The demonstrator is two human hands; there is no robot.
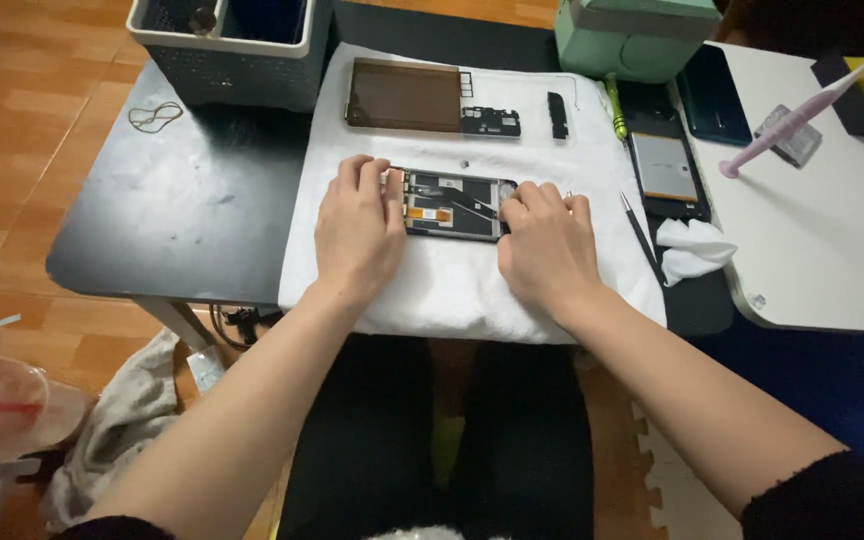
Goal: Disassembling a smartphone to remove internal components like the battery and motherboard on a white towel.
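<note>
An opened smartphone (452, 205) with its back off lies on a white towel (452, 280), its circuit boards showing. My left hand (357, 228) rests on the phone's left end, fingers curled over its edge. My right hand (544, 245) presses on the right end, with thin tweezers or a fine tool seemingly pinched in its fingertips. Further back on the towel lie a dark screen panel (402, 95), a black inner frame piece (490, 121) and a small black cover part (557, 114).
A grey basket (227, 60) stands at the back left of the black table (172, 210), near a rubber band (155, 117). On the right: a green-handled screwdriver (615, 108), a battery (664, 166), a black tool (640, 235), crumpled tissue (692, 248), a second phone (714, 95), a green box (632, 35).
</note>
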